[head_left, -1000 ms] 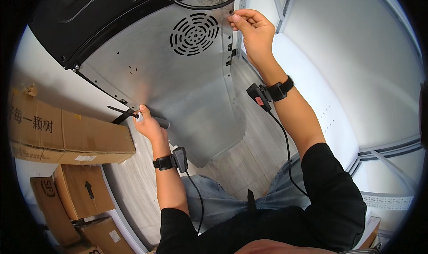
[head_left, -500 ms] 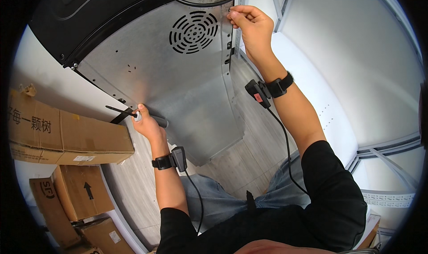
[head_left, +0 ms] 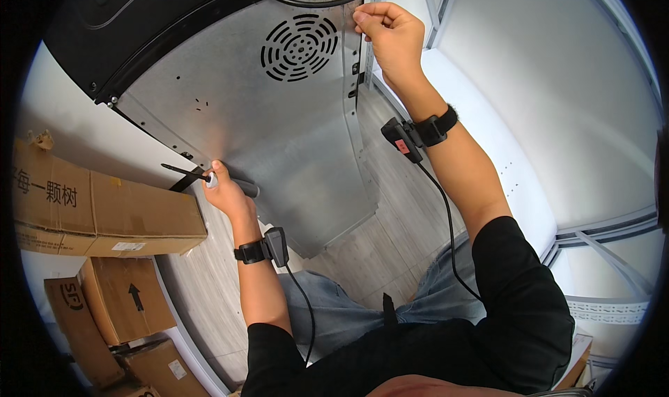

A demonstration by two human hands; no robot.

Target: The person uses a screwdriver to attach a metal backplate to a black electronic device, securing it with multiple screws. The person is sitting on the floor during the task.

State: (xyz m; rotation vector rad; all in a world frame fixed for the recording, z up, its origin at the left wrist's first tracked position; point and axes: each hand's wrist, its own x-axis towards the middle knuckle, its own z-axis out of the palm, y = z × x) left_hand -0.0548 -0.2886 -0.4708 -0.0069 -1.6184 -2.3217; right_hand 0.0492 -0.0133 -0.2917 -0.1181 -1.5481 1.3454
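Observation:
A large grey metal panel (head_left: 293, 139) with a round vent (head_left: 300, 47) covers the back of a black-topped appliance (head_left: 139, 31). My left hand (head_left: 230, 196) is closed round a screwdriver (head_left: 249, 188), whose thin dark shaft points left past the panel's lower left edge. At the panel's upper right edge, my right hand (head_left: 398, 40) pinches thumb and forefinger together. Whatever sits between those fingertips is too small or hidden to name. A black cable (head_left: 317, 5) loops across the panel just left of my right fingertips.
Several cardboard boxes (head_left: 139, 205) are stacked at the left. On the right stands a white metal-framed shelf or panel (head_left: 543, 83). Wood-look floor (head_left: 355, 265) lies below the panel. Black wrist devices (head_left: 432, 127) trail cords along both forearms.
The whole view has shifted slightly. Both hands keep nearly the same places, the left on the screwdriver and the right pinched at the panel's edge.

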